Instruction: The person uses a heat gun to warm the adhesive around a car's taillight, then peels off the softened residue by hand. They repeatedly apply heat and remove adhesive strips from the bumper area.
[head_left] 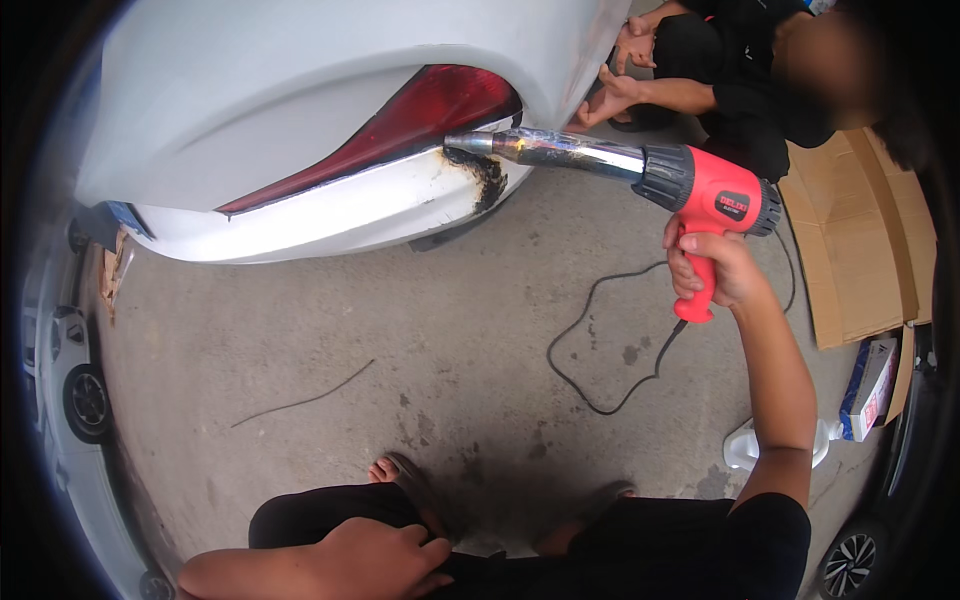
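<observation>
My right hand [722, 262] grips the handle of a red and black heat gun [715, 190]. The gun's long metal nozzle [560, 148] points left, its tip at the rear bumper [340, 215] of a white car, just below the red tail light [420, 115]. Whether the tip touches the bumper I cannot tell. Beneath the tip, a blackened, burnt patch [488, 180] marks the bumper's corner. My left hand [385, 558] rests at my thigh with its fingers curled in, and nothing shows in it.
A co-worker's hands [612, 98] are near the car's side. The gun's black cord [575, 385] loops over the concrete floor. Flattened cardboard [850, 240], a box [868, 390] and a white plastic jug [742, 448] lie at right. Another car [75, 400] stands far left.
</observation>
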